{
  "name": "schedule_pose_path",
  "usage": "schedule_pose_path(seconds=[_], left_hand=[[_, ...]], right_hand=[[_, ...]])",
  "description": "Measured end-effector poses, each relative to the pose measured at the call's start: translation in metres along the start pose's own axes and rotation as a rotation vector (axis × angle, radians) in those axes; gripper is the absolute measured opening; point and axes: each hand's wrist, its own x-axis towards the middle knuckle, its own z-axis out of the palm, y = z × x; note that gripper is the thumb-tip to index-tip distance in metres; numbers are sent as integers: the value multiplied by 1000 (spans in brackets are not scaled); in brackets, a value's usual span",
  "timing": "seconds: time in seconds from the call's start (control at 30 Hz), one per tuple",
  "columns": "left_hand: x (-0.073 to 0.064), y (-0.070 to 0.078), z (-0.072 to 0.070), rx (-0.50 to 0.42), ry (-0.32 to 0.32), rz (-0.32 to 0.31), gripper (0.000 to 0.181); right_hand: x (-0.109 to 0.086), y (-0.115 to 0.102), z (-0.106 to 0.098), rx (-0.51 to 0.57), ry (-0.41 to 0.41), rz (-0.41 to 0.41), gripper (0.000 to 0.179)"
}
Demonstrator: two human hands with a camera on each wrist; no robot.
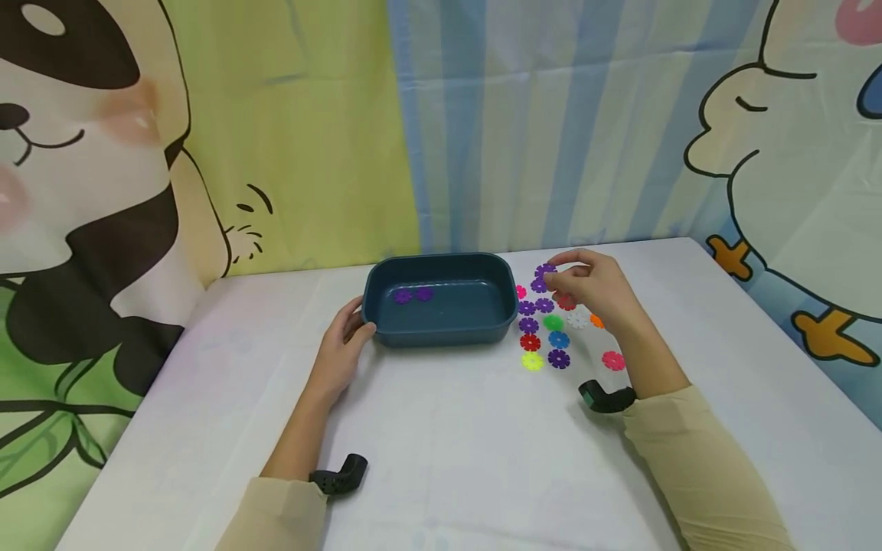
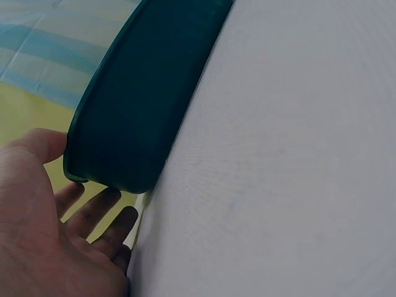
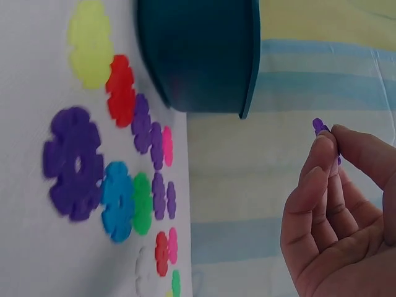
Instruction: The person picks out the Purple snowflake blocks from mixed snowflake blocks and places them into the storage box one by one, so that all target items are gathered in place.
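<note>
A dark teal plastic tub [image 1: 441, 337] stands on the table with two purple flower-shaped discs [image 1: 413, 295] inside. My left hand [image 1: 344, 344] holds the tub's left end, thumb at the rim and fingers along the outer end wall. Off the tub's right side, my right hand [image 1: 594, 289] pinches a purple notched disc [image 3: 319, 125] between thumb and fingertips, raised above the tabletop. Below it lie loose discs of the same shape, among them a yellow disc [image 1: 532, 361], a blue disc [image 1: 559, 340] and a green disc [image 1: 553, 322].
The white-covered table [image 1: 441, 459] reaches back to a printed curtain [image 1: 537, 138]. A pink disc [image 1: 613, 360] lies apart, near the right forearm. A black wrist camera [image 1: 606, 398] sits at the right cuff, another black camera [image 1: 341, 476] at the left.
</note>
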Motion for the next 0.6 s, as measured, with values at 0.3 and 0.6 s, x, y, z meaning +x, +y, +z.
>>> schedule_pose_path(seconds=[0.3,0.6], left_hand=[[0,-1,0,-4,-2,-4,59],[0,-2,-1,-50,-5,29,57]], right_hand=[[6,-19,13,89,-40,-33,54],[15,-30,28,121,-49,-55,47]])
